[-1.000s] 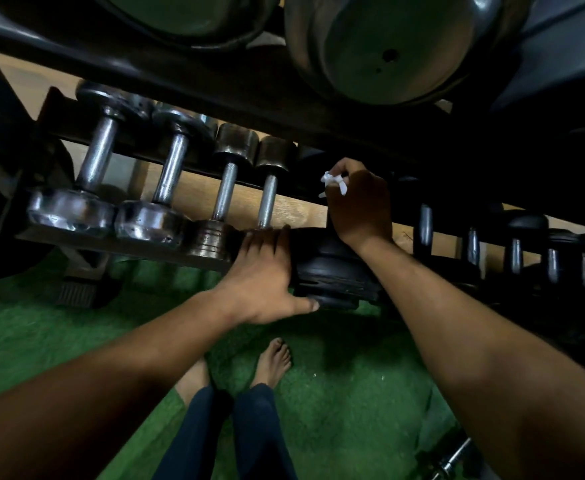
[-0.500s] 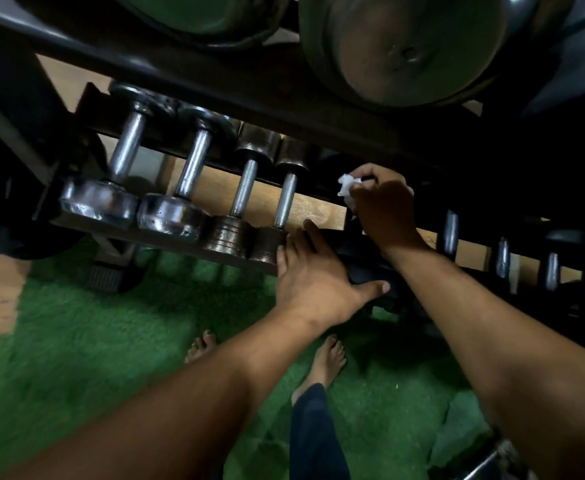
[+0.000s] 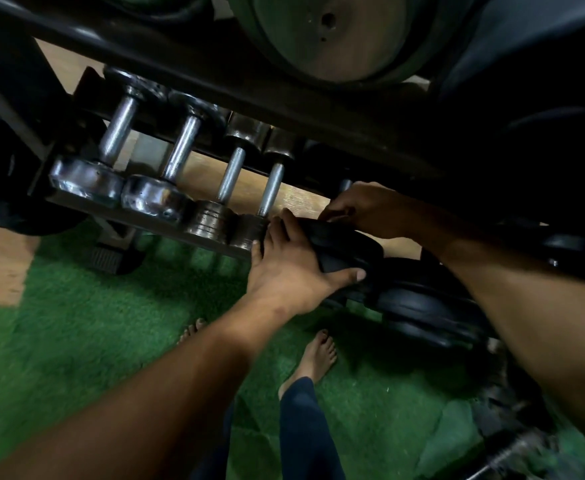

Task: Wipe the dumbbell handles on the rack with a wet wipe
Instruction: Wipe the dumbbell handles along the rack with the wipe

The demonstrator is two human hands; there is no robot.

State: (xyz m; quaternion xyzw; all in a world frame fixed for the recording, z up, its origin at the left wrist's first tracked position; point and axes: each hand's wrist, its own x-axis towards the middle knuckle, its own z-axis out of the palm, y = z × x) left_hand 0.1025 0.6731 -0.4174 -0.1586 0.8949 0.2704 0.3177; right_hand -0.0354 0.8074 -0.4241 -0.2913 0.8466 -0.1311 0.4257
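Chrome dumbbells (image 3: 118, 157) sit far left on the lower rack (image 3: 145, 221), four in a row, bare knurled handles pointing up and back, heads resting on the front rail. Steel, heavy, rigid; leave them seated and wipe the handle only. Knurling will drag on a soft wipe, so wrap the wipe round the shaft and twist rather than slide flat.

Next right, your left hand (image 3: 284, 268) holds the near head of the black dumbbell (image 3: 339, 247), fingers over its top edge, thumb curled along the front face; that grip is grasping the plate, bracing it. Rubber-looking plate, grippy, heavy; it should not roll if you keep that hold.

Right of that, your right hand (image 3: 370, 211) reaches behind the same head to where the handle should be, fingers curled down. The handle is hidden by the hand and plate. The wet wipe is not visible now, so you cannot tell whether this grip is round the wipe, the handle, or both. A thin damp wipe tears easily on rough metal, so bunch it.

Further right, more black dumbbells (image 3: 422, 306) continue along the rack, dim. Green turf floor (image 3: 59, 358) below, bare feet (image 3: 319, 355) near the rack; mind toes under heavy plates.
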